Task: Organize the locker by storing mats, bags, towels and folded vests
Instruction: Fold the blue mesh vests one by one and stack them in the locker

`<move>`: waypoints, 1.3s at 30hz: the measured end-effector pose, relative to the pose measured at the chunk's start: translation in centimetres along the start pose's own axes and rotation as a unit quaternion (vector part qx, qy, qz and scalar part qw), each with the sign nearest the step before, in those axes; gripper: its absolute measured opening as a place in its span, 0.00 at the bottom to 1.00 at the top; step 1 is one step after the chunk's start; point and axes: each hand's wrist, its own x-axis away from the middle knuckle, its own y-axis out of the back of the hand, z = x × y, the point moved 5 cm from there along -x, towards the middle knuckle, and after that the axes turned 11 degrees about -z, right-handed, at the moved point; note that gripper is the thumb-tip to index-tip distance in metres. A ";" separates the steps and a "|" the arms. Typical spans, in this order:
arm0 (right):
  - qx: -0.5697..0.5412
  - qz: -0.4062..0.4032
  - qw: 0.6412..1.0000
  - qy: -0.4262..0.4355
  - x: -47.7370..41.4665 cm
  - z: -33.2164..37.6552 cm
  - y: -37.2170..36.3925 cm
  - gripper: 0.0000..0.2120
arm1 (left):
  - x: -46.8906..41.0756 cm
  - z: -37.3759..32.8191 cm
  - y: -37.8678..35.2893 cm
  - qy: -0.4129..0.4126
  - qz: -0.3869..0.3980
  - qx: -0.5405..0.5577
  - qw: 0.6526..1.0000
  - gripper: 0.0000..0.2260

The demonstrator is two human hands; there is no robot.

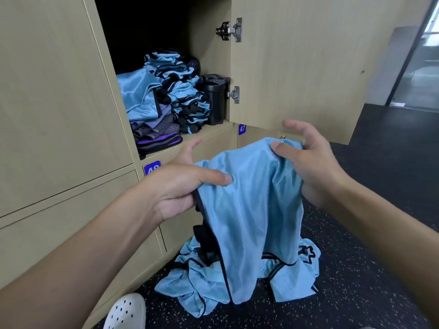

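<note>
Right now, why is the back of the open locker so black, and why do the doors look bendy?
Head view: little light reaches deep into the locker, so its back goes black; same view, the wide-angle lens bows the edges of the closed doors; the blue vest up close looks sharp.

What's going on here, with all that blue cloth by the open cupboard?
A person is holding up a light blue vest, the left hand pinching one top edge and the right hand the other, in front of an open locker. Folded vests are already stacked on its shelf beside a black container and some folded purple cloths. A heap of loose vests lies on the floor below, not yet folded.
</note>
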 end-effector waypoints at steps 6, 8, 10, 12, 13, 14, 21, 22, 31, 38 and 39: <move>0.115 0.153 0.981 -0.032 0.8 -0.3 -0.3 0.27 | -0.7 -0.9 2.3 -0.093 -0.114 -0.045 0.988 0.33; 0.095 0.122 0.988 -0.015 0.2 -0.3 0.0 0.17 | -0.7 -0.9 2.7 -0.108 -0.137 -0.052 0.983 0.28; 0.099 0.117 0.988 -0.007 0.0 -0.3 0.1 0.12 | -0.9 -0.8 2.7 -0.116 -0.136 -0.050 0.983 0.20; 0.111 0.116 0.987 0.001 0.0 -0.3 0.1 0.14 | -0.9 -0.9 2.3 -0.104 -0.103 -0.031 0.989 0.12; 0.125 0.110 0.986 0.009 -0.1 -0.2 0.1 0.17 | -0.7 -1.0 2.0 -0.094 -0.081 -0.032 0.992 0.12; 0.148 0.104 0.983 0.021 -0.2 -0.1 0.3 0.20 | -0.5 -1.1 1.8 -0.086 -0.054 -0.043 0.994 0.13; 0.266 0.097 0.956 0.083 -0.3 0.1 0.6 0.21 | 0.2 -1.6 1.6 -0.164 -0.011 -0.309 0.937 0.16; 0.286 0.095 0.948 0.099 -0.1 0.3 0.6 0.16 | 0.1 -1.8 1.8 -0.202 -0.043 -0.354 0.912 0.12; 0.345 0.070 0.917 0.187 0.3 1.0 0.5 0.17 | -1.1 -1.7 2.2 -0.290 -0.155 -0.458 0.826 0.14; 0.306 0.069 0.943 0.115 1.5 0.0 -1.1 0.15 | -1.5 0.2 1.2 -0.163 -0.174 -0.243 0.940 0.14; 0.293 0.080 0.948 0.099 1.9 -0.3 -1.6 0.14 | -1.4 0.4 0.9 -0.132 -0.164 -0.201 0.957 0.13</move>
